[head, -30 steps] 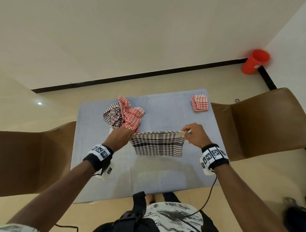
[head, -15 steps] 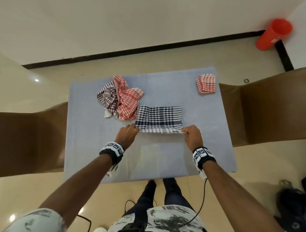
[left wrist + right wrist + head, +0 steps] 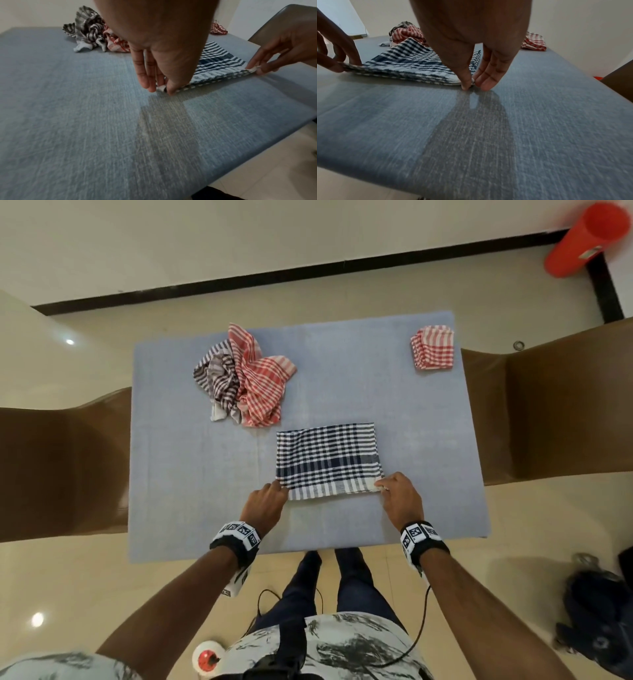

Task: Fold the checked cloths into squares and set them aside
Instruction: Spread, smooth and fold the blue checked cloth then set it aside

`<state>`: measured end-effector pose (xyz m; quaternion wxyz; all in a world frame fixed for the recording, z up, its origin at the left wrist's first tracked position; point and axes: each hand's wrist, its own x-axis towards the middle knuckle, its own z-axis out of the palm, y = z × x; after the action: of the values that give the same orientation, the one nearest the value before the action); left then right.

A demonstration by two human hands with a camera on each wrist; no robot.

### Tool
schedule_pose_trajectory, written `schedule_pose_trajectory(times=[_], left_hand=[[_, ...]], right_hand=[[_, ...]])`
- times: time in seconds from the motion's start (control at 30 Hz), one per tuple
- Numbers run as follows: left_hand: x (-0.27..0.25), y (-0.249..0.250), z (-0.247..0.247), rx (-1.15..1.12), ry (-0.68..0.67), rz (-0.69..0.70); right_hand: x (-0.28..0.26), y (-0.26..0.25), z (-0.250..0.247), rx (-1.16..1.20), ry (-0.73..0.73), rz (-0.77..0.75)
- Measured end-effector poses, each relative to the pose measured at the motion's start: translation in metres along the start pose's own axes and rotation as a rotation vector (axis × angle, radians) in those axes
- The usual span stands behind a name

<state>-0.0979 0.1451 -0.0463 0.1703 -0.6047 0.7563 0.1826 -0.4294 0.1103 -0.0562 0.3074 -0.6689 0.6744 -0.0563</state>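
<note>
A navy and white checked cloth [image 3: 327, 462] lies folded into a flat rectangle in the middle of the blue table [image 3: 191, 474]. My left hand [image 3: 270, 497] pinches its near left corner [image 3: 162, 88] just above the tabletop. My right hand [image 3: 394, 491] pinches the near right corner [image 3: 470, 81] in the same way. A crumpled heap of a red checked cloth [image 3: 263, 381] and a grey checked cloth [image 3: 215, 374] lies at the back left. One red checked cloth folded into a square [image 3: 432, 347] rests at the back right corner.
Brown chairs stand at the table's left side [image 3: 61, 467] and right side [image 3: 555, 405]. A red cup-like object [image 3: 582, 237] shows against the wall at the upper right. A dark bag [image 3: 596, 625] lies on the floor at the lower right.
A second ago both hands held the navy cloth hanging in the air. It now lies flat on the table, with both hands still pinching its near corners.
</note>
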Motion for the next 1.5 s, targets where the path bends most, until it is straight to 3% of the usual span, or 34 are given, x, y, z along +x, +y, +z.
schedule_pose_trajectory(times=[0.13, 0.2, 0.3, 0.37, 0.5, 0.6, 0.77, 1.07, 1.3, 1.4, 1.5], left_hand=[[0.004, 0.001, -0.007, -0.045, 0.021, 0.038], [0.012, -0.001, -0.011, -0.102, 0.116, 0.020], [0.031, 0.001, -0.016, -0.227, 0.316, 0.046], [0.047, 0.004, -0.013, -0.220, 0.367, 0.077], [0.072, 0.012, -0.001, -0.154, 0.381, 0.145], [0.083, 0.011, 0.023, -0.092, 0.326, 0.165], [0.081, 0.002, 0.032, -0.154, 0.337, 0.075], [0.082, 0.000, 0.035, -0.277, 0.354, -0.044], [0.071, -0.014, 0.036, -0.356, 0.393, -0.224], [0.073, -0.002, 0.027, -0.359, 0.429, -0.107], [0.083, 0.020, 0.025, -0.286, 0.411, 0.072]], right_hand=[[0.005, -0.004, 0.000, -0.001, -0.053, 0.052], [0.011, -0.015, -0.004, -0.018, -0.044, 0.061], [0.021, -0.044, -0.002, 0.000, 0.058, -0.106], [0.032, -0.070, 0.011, -0.005, 0.086, -0.188], [0.054, -0.117, 0.054, -0.035, -0.072, -0.256], [0.062, -0.120, 0.094, -0.141, -0.150, -0.323], [0.067, -0.098, 0.102, -0.282, -0.076, -0.429], [0.057, -0.001, 0.057, -0.336, 0.031, -0.297], [0.058, -0.011, 0.037, -0.077, 0.141, -0.068], [0.069, -0.056, 0.038, -0.054, 0.144, -0.193], [0.080, -0.097, 0.070, -0.127, 0.004, -0.325]])
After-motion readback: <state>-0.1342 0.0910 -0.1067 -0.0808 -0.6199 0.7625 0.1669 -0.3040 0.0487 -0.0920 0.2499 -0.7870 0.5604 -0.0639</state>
